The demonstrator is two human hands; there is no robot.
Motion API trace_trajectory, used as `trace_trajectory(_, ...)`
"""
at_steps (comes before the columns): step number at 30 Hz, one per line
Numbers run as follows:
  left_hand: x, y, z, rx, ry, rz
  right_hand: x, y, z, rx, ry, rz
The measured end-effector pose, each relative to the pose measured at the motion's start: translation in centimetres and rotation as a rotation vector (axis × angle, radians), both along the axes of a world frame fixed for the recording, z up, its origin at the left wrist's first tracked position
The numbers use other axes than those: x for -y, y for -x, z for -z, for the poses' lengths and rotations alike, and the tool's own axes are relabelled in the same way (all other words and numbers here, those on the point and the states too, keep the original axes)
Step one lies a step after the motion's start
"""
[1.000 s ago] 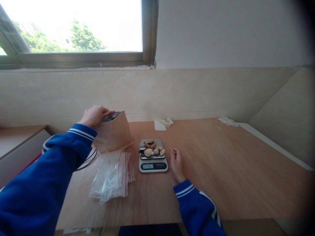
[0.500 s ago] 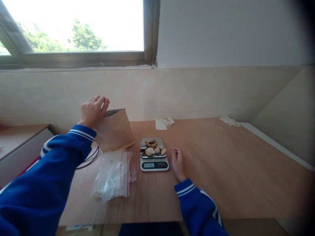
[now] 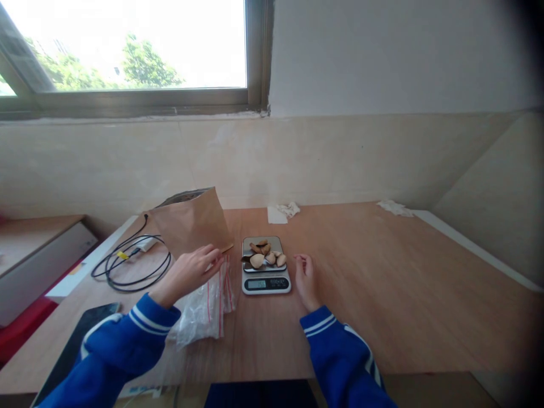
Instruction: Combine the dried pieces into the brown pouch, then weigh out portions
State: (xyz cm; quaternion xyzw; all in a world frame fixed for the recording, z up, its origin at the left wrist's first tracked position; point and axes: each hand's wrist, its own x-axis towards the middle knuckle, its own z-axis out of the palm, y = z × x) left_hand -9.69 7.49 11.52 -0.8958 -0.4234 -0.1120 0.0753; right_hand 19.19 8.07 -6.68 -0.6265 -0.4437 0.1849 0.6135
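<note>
As a person in blue sleeves works at a wooden table, the left hand reaches toward a stack of zip-top plastic bags with red stripes. Its fingers lie extended and close together, clamped on nothing, with the tips at the top of the stack. The hand sits just beside the lower corner of a kraft paper bag, which stands unheld and slightly tilted, a silvery lining showing at its open mouth.

The right hand rests on the table just beside a digital kitchen scale, its fingers loosely curled with nothing visible between them; whether they are pinched together is hard to tell. On the scale's metal pan sit several tan, curved pieces, bunched together. The lit display is too small to read.

To the left, a coiled black cable lies on the table near a dark flat slab at the edge. Behind the scale, near the wall, lie a square of white paper and a crumpled tissue, with a second tissue farther right. Above them, a window looks out on trees.
</note>
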Motion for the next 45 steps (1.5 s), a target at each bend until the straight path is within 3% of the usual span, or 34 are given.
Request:
trace_trajectory(3,2.0,0.0,2.9,0.123,0.192,-0.053,0.0,0.0,0.0,-0.002,-0.004,0.000)
trace_trajectory(7,3.0,0.8,6.7,0.311,0.201,-0.064,0.1,0.0,-0.2,-0.006,-0.010,0.000)
trace_trajectory(12,2.5,1.9,8.8,0.429,0.377,-0.075,0.3,0.1,-0.5,-0.017,-0.016,0.004)
trace_trajectory(18,2.2,2.2,8.1,0.539,0.450,-0.098,0.7,0.2,-1.3,-0.032,-0.031,0.005)
trace_trajectory(24,4.0,0.2,5.7,0.786,0.235,-0.154,4.0,2.5,-5.3,0.103,-0.151,0.021)
trace_trajectory(27,5.1,-1.9,4.2,0.923,0.143,-0.129,6.8,6.5,-8.2,0.079,-0.192,-0.199)
trace_trajectory(31,6.7,-4.9,3.3,1.079,0.193,-0.087,9.3,12.0,-11.3,-0.071,-0.125,-0.610)
trace_trajectory(35,8.2,-6.2,4.0,1.348,0.291,-0.069,9.8,13.7,-12.9,-0.245,-0.100,-0.669)
trace_trajectory(40,9.2,-5.7,4.1,1.185,0.261,-0.027,9.5,12.7,-13.2,-0.259,-0.100,-0.642)
trace_trajectory(45,8.0,-4.9,3.9,1.038,0.295,0.063,8.9,11.4,-13.2,-0.173,-0.079,-0.604)
